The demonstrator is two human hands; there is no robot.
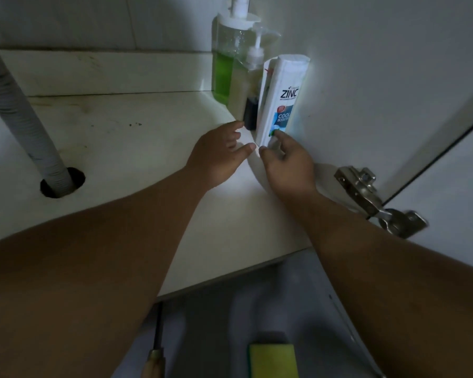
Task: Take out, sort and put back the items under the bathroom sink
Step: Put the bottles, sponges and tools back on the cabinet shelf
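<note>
Shampoo bottle (283,96): upright on cabinet floor (148,148), against right wall, in front of two pump bottles (230,61). Right hand (287,162): fingertips pinching the bottle's base. Left hand (219,156): just left of the base, fingers spread, relaxed, holding nothing.
</note>
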